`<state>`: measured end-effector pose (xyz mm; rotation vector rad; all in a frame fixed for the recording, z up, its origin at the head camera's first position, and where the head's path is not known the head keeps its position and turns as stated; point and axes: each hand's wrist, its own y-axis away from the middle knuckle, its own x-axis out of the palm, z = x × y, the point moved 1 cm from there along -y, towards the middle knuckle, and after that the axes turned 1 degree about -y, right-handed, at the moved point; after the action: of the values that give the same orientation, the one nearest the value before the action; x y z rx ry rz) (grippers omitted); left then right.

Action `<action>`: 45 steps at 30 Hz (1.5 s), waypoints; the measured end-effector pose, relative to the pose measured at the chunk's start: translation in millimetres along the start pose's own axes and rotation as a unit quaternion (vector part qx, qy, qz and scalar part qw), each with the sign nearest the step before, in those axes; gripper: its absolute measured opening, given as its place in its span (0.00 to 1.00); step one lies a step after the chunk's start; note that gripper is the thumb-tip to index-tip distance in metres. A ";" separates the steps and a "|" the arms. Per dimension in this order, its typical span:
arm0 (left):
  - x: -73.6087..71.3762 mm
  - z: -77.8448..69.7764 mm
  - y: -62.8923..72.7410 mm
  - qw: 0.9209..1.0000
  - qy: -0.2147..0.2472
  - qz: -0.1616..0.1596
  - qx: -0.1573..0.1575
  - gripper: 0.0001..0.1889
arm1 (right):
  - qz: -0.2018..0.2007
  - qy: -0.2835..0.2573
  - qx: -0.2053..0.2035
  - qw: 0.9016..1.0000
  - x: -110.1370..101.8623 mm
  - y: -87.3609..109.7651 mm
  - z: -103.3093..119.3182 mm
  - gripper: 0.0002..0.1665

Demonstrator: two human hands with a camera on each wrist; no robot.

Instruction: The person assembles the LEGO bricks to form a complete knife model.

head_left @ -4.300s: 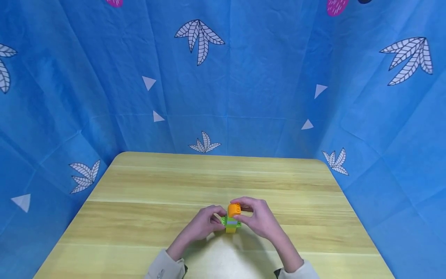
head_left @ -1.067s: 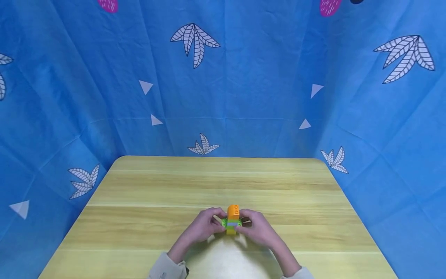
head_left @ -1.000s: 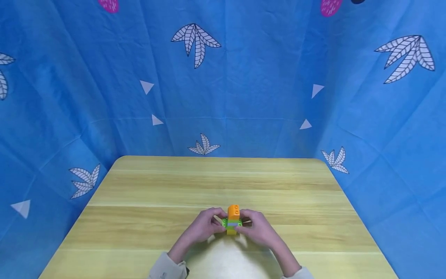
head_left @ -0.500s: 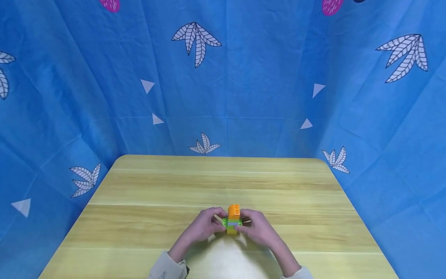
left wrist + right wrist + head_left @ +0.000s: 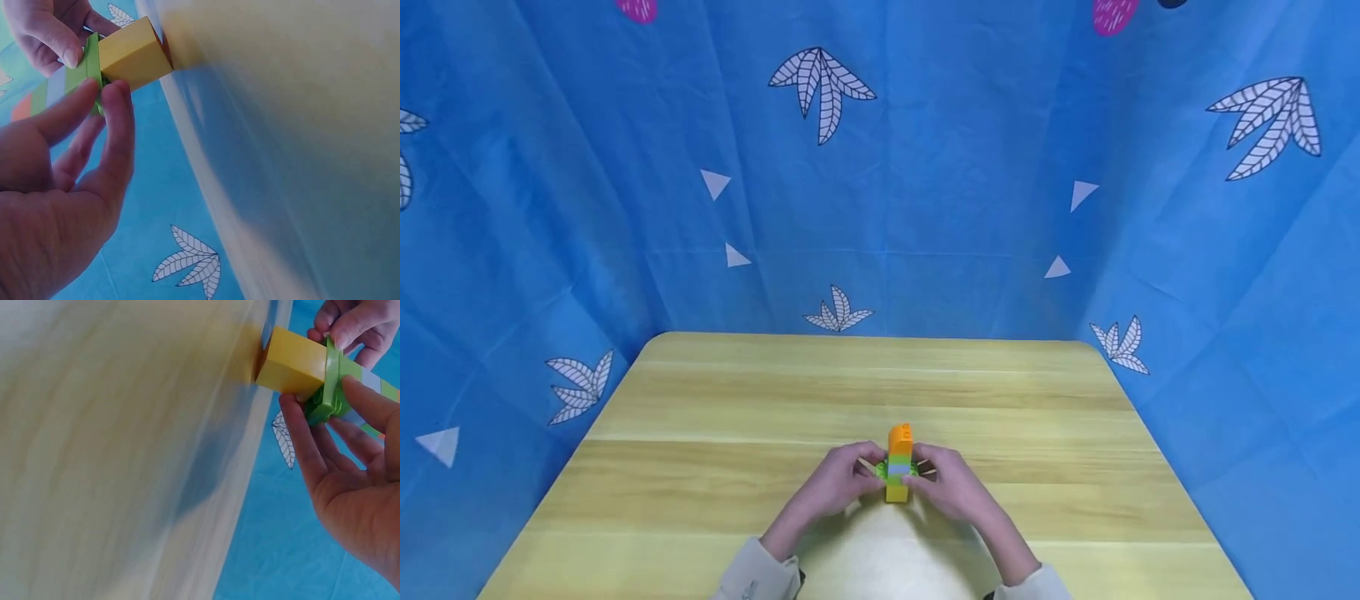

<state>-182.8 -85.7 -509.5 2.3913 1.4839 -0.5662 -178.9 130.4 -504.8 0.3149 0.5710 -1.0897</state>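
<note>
A narrow stack of toy building bricks (image 5: 899,458) stands at the table's near middle. Its bottom is a yellow brick (image 5: 134,55), with a wider green piece (image 5: 330,381) above that juts out on both sides. Higher up come green and pale blue layers, and an orange brick (image 5: 900,437) tops it. My left hand (image 5: 835,483) pinches the green piece's left end between thumb and fingers. On the other side, my right hand (image 5: 953,483) grips the stack, thumb across its front and fingers at the green piece's right end. The yellow brick's lower edge meets or nearly meets the table.
The wood-grain table (image 5: 737,400) stretches out beyond and beside the hands. A blue patterned cloth (image 5: 970,167) hangs behind it and along both sides.
The orange brick, over the stack in the right hand at first, now sits on top. The right hand has come down to the green piece. Since half a second ago, the stack's top has tipped away from me.
</note>
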 end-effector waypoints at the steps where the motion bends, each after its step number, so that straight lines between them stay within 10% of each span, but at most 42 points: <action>1: 0.0 0.2 -0.3 1.000 -0.004 -0.003 0.000 0.17 | 0.000 0.003 0.002 1.000 0.2 -1.1 0.1 0.19; 20: 4.8 2.8 -34.4 0.995 -0.074 -0.068 -0.027 0.18 | -0.042 0.018 0.059 0.997 4.3 -30.8 -3.0 0.19; 45: -5.1 8.5 -52.4 0.991 -0.083 -0.088 -0.056 0.24 | -0.054 -0.021 0.082 0.995 9.1 -53.6 -8.7 0.42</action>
<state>-233.5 -70.3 -515.9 2.0889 1.6167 -0.6832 -226.3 104.6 -515.3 0.4058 0.4660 -1.2485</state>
